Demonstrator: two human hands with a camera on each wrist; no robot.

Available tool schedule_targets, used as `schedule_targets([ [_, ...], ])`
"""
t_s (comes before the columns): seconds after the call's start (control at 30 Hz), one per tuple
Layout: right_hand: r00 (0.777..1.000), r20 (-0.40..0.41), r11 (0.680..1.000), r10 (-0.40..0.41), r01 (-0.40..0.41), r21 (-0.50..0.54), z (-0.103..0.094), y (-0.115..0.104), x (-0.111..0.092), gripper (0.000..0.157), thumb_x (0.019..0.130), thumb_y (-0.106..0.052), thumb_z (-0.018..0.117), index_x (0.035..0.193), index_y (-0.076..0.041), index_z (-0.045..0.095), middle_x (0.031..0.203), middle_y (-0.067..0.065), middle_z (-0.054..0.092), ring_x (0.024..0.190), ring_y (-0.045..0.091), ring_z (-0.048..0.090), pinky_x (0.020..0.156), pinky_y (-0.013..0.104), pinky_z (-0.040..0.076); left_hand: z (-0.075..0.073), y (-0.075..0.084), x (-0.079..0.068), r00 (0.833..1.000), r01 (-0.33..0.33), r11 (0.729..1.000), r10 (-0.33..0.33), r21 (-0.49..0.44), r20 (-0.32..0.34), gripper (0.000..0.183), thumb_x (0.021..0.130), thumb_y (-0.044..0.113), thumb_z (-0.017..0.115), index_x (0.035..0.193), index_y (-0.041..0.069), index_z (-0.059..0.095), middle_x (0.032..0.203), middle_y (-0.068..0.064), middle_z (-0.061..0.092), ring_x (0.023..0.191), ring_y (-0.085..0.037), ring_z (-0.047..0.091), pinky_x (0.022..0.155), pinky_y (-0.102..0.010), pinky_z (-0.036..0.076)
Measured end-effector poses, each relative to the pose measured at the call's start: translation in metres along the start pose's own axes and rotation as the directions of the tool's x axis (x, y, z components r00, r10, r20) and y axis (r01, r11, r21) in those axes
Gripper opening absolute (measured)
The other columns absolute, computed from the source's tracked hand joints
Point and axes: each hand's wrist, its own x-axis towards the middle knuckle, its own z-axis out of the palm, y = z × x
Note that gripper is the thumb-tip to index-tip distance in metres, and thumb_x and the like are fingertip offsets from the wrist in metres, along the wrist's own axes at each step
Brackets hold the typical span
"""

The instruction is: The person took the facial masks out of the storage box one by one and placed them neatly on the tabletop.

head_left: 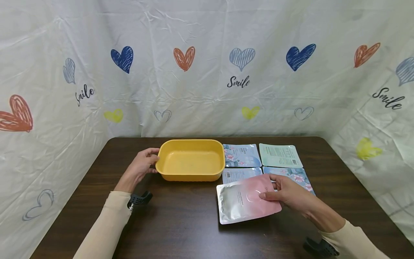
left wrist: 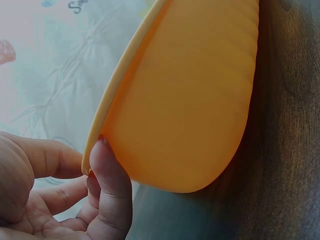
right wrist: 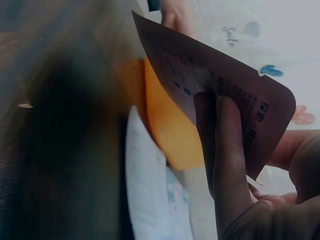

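Note:
My left hand (head_left: 139, 166) is at the left end of a yellow plastic basin (head_left: 191, 177). In the left wrist view its thumb and a finger pinch the basin's rim (left wrist: 116, 85) from both sides. A pink and silver face mask packet (head_left: 237, 203) is in my right hand (head_left: 288, 192), gripped by its right end with the thumb on the front face. The right wrist view shows the packet's printed back (right wrist: 225, 82), with fingers spread behind it. It is held above the table, overlapping a blue packet (head_left: 237, 173) with a barcode.
Beside the basin lie a blue floral packet (head_left: 243, 157), a pale green packet (head_left: 280, 155) and another blue floral packet (head_left: 295, 175), partly behind my right hand. All rest on the dark wooden table (head_left: 181, 219). A white curtain (head_left: 207, 93) printed with hearts hangs behind.

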Motion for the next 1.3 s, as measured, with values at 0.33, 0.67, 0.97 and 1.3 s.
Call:
schedule_targets([
  [0.33,0.995,0.095,0.999,0.033,-0.036,0.025,-0.001,0.02,-0.01,0.045,0.095,-0.008,0.066,0.129,0.013,0.044,0.105,0.015,0.07,0.086,0.017,0.068,0.073,0.03,0.059,-0.001,0.0,-0.001,1.0,-0.003,1.0,0.003,0.005,-0.005,0.045,0.103,0.012,0.052,0.147,0.006,0.048,0.124,-0.023,0.053,0.096,-0.031,0.06,0.07,-0.03,0.061],
  [0.67,0.993,0.102,0.996,0.056,-0.048,-0.082,-0.004,0.026,-0.017,0.047,0.094,-0.008,0.066,0.132,0.011,0.045,0.101,0.016,0.067,0.081,0.021,0.069,0.069,0.032,0.059,0.0,-0.001,0.0,1.0,-0.004,1.0,0.004,0.006,-0.005,0.044,0.103,0.012,0.053,0.146,0.007,0.048,0.123,-0.022,0.053,0.094,-0.03,0.06,0.07,-0.03,0.061],
  [0.97,0.996,0.045,0.985,0.071,-0.063,-0.158,-0.012,0.028,-0.018,0.054,0.091,-0.005,0.068,0.14,-0.001,0.047,0.092,0.014,0.064,0.071,0.019,0.064,0.06,0.033,0.056,0.0,0.0,0.0,1.0,-0.003,1.0,0.003,0.009,-0.002,0.044,0.103,0.012,0.052,0.147,0.006,0.048,0.123,-0.023,0.053,0.095,-0.031,0.061,0.07,-0.03,0.061],
  [1.3,0.996,0.051,0.991,0.067,-0.061,-0.116,-0.027,0.035,-0.014,0.04,0.094,-0.002,0.064,0.131,0.009,0.052,0.096,0.013,0.066,0.08,0.019,0.067,0.068,0.038,0.061,0.0,0.0,0.0,1.0,0.001,1.0,-0.001,0.007,-0.001,0.045,0.103,0.013,0.053,0.147,0.006,0.048,0.127,-0.024,0.053,0.1,-0.034,0.061,0.07,-0.03,0.061],
])
